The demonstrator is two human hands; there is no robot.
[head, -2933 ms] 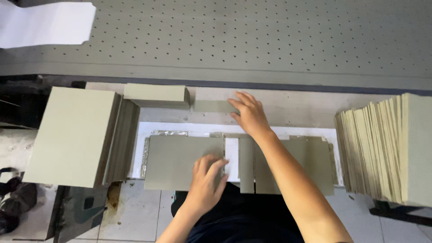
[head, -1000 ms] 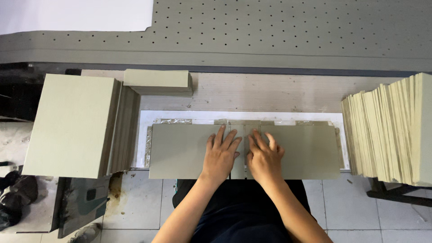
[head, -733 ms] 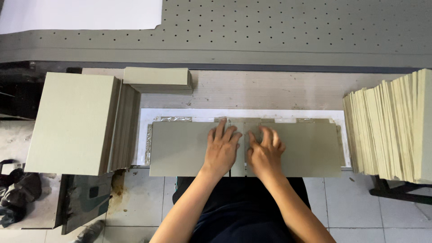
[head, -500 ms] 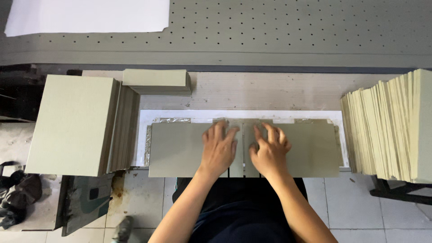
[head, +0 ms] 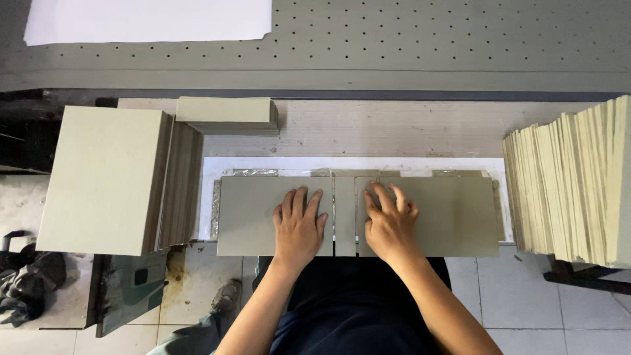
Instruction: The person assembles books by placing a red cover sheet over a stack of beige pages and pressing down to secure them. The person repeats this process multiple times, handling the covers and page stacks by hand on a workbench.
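Two grey-green boards and a narrow strip lie side by side on a white sheet point(head: 208, 197) at the bench's front edge. My left hand point(head: 298, 222) presses flat on the left board point(head: 246, 217), fingers spread. My right hand point(head: 390, 220) presses flat on the right board point(head: 453, 213). Between the two hands lies the narrow spine strip point(head: 344, 213). Neither hand grips anything.
A tall stack of boards point(head: 105, 177) stands at the left, a small pile of narrow strips point(head: 227, 115) behind it. A fanned stack of boards point(head: 578, 177) fills the right. A perforated grey table point(head: 427, 46) with a white sheet point(head: 148, 20) lies beyond. Tiled floor shows below.
My right hand fetched something from the back of the bench, then both hands came down together on the boards. In the last half second they slid slightly apart.
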